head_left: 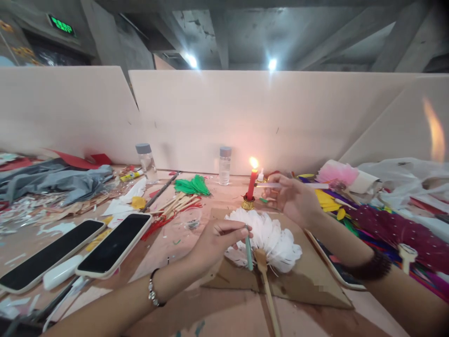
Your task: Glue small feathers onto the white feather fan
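My left hand point(224, 238) is closed in a pinch on pale green tweezers point(249, 252), which point down over the left part of a white feather fan point(278, 238). The fan has a wooden handle point(268, 290) and lies on a piece of brown cardboard point(315, 281). My right hand point(294, 196) is closed around a whitish translucent glue stick point(317, 186). Its left end is beside a lit red candle point(251, 182), below the flame; whether it touches the wax I cannot tell. The candle stands upright in a gold holder point(248, 203).
Two phones point(114, 243) lie at the left. Green feathers point(192, 185) and wooden sticks point(178, 204) lie left of the candle. Two clear bottles point(225, 166) stand near white boards point(217, 107). At the right are a pink feather fan point(336, 174) and dark red dotted material point(393, 234).
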`<state>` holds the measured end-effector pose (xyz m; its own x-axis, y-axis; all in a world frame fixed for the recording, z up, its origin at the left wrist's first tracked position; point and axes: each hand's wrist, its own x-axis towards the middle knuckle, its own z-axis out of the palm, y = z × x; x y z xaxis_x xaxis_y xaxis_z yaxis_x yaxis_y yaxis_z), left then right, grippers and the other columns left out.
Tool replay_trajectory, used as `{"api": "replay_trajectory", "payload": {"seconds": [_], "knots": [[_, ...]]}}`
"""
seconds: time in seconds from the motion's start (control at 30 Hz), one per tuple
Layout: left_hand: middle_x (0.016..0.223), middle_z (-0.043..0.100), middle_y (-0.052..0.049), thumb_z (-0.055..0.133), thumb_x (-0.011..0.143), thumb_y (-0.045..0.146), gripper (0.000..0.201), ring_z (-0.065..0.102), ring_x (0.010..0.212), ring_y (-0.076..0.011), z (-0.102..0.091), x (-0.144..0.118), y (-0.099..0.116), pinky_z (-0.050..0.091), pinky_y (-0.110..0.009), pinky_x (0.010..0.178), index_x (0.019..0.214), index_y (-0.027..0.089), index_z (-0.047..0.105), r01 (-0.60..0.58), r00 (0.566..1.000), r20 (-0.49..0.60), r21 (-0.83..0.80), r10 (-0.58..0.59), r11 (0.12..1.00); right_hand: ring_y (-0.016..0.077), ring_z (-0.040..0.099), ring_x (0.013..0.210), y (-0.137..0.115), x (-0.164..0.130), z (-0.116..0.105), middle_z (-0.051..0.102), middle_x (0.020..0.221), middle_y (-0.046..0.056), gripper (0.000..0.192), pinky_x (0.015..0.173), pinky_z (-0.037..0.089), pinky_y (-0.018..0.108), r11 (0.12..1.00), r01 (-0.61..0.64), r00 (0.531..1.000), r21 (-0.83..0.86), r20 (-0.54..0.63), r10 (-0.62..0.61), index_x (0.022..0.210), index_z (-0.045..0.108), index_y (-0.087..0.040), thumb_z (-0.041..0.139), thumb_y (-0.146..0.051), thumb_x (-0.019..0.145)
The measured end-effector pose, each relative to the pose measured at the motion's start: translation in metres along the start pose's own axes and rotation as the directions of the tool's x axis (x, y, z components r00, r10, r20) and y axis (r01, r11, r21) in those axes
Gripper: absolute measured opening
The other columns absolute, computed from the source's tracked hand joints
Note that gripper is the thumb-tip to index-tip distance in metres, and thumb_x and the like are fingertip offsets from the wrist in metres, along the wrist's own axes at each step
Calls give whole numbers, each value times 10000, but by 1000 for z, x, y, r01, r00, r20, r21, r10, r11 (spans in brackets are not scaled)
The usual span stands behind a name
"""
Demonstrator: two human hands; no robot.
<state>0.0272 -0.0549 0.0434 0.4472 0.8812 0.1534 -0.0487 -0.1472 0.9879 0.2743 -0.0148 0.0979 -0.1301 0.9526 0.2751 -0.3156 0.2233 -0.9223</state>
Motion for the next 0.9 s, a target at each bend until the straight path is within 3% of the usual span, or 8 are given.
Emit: {"api": "replay_trajectory", "payload": {"seconds": [0.1,0.2,0.33,0.53,0.7,0.9], "knots": [[898,805,-86,830,848,468,306,603,729,-140,3,-2,6,451,-220,636,858,167,881,3,1000,28,-51,-1,999,186,699,765,2,-41,10,717,793,14,300,622,559,271,982,-152,988,115,16,151,871,717,-251,914,-441,748],[799,784,-62,836,853,441,285,582,689,-125,7,-5,12,445,-213,635,808,162,875,16,997,71,-75,-11,997,125,620,660,5,-76,20,629,659,-37,316,591,517,198,982,-147,988,118,-21,151,832,699,-250,961,-415,769],[775,796,-49,842,875,414,253,620,692,-131,10,-11,14,481,-228,679,827,170,885,19,983,184,-103,0,995,107,616,650,11,-104,31,684,727,-29,303,619,522,189,988,-116,992,105,-29,120,855,694,-250,963,-374,791],[1013,862,-80,831,922,403,223,769,976,-227,12,-18,4,564,-317,938,1024,217,901,62,951,309,-153,-12,986,156,746,821,28,-122,29,789,891,5,264,747,582,226,997,-45,999,63,10,45,914,693,-283,931,-382,855],[1006,864,-86,824,936,407,241,775,893,-208,11,-20,1,578,-286,838,1027,196,897,83,949,311,-110,-45,990,172,776,935,36,-131,25,782,955,-9,195,821,617,235,998,30,999,-55,-10,-31,942,710,-319,899,-341,901],[994,869,-67,848,916,360,157,760,828,-166,14,-20,-2,567,-249,787,963,219,901,70,960,278,-169,-21,983,216,787,938,33,-136,28,791,982,10,181,787,658,291,997,-20,999,-70,-33,18,937,739,-358,910,-346,880]]}}
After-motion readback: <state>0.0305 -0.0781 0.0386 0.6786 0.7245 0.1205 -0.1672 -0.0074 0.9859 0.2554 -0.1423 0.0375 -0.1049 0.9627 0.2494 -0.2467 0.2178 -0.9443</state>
